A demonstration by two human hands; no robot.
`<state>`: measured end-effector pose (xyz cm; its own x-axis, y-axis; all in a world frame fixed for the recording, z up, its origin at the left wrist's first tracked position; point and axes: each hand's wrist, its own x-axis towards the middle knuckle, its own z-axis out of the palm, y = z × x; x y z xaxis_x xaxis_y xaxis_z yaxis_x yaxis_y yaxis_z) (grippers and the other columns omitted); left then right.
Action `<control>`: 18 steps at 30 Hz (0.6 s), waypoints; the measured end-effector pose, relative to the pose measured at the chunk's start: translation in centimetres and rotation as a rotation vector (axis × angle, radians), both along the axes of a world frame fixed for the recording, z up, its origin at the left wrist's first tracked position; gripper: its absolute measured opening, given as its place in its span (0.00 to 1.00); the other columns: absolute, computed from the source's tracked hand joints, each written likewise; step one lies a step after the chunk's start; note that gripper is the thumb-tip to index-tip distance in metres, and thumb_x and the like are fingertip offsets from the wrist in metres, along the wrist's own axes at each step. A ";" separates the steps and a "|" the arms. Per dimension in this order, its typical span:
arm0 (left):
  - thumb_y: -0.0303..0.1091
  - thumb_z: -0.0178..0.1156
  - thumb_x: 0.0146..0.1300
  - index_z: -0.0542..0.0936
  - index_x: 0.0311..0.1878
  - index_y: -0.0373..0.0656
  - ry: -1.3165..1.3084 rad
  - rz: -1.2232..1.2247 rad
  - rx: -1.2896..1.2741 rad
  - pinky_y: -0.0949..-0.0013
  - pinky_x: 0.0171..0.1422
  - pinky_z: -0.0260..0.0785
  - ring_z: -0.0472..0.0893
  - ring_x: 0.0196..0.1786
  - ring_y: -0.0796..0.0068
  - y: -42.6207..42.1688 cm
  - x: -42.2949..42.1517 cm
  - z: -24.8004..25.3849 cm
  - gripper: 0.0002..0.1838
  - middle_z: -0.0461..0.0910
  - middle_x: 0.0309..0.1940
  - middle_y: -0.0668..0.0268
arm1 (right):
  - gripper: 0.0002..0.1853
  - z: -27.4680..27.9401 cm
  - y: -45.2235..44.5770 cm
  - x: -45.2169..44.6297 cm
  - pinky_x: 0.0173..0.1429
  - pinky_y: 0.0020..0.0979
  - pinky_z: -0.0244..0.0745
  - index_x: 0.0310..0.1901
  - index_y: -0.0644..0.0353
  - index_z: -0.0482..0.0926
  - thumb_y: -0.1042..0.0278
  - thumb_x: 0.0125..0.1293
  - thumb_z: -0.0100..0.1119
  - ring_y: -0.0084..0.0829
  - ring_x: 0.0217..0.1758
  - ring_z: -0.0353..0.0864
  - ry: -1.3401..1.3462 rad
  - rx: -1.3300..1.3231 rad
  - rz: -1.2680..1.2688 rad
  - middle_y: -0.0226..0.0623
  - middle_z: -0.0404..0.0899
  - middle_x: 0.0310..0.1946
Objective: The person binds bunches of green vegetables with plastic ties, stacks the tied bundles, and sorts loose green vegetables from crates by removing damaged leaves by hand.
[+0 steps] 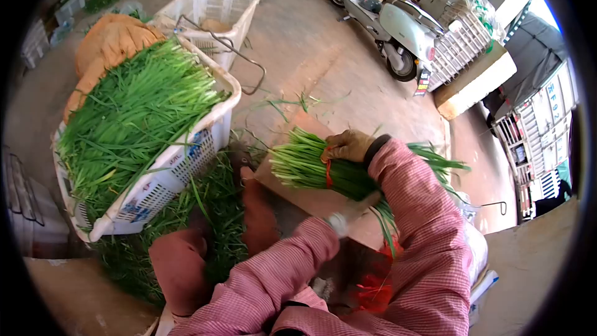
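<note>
A bunch of green chives with pale cut ends to the left lies across a brown board. A red tie goes round it. My right hand, in a brownish glove, is closed over the top of the bunch at the tie. Lower down, my left hand is smeared by motion near the underside of the bunch, with a whitish band at its wrist; its fingers do not show clearly. The leafy ends of the bunch reach out to the right behind my right sleeve.
A white crate heaped with loose chives and an orange cloth stands at left. Behind it are another white crate and a bent metal rod. Red ties lie below; a scooter is parked beyond.
</note>
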<state>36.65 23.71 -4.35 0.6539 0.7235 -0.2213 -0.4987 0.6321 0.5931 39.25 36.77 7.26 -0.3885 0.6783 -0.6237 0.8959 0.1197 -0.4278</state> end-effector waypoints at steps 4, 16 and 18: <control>0.53 0.63 0.44 0.79 0.41 0.46 1.074 -0.943 1.165 0.69 0.45 0.66 0.74 0.33 0.72 2.1 -8.9 -2.2 0.24 0.79 0.32 0.67 | 0.09 -10.2 -2.9 1.1 0.59 0.36 0.62 0.36 0.43 0.81 0.60 0.53 0.56 0.37 0.61 0.61 -0.089 0.829 0.475 0.29 0.67 0.55; 0.62 0.69 0.24 0.40 0.65 0.34 1.732 -0.715 1.167 0.53 0.69 0.39 0.46 0.69 0.55 7.5 -12.6 0.2 0.70 0.46 0.66 0.49 | 0.09 -17.6 -15.9 -3.6 0.32 0.29 0.67 0.35 0.62 0.78 0.69 0.62 0.49 0.32 0.27 0.74 0.729 0.820 -0.768 0.39 0.75 0.23; 0.57 0.69 0.29 0.41 0.66 0.37 1.909 -0.522 1.204 0.53 0.67 0.44 0.52 0.67 0.57 4.4 -11.8 -0.8 0.65 0.51 0.64 0.53 | 0.09 -18.5 -16.2 -3.5 0.31 0.28 0.67 0.30 0.62 0.76 0.68 0.62 0.49 0.31 0.25 0.73 0.790 0.539 -0.932 0.40 0.74 0.21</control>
<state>24.90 28.08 -5.19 0.4019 0.8491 -0.3427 0.9139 -0.3955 0.0920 35.72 20.56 -11.22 0.2209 0.9751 -0.0197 0.2704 -0.0806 -0.9594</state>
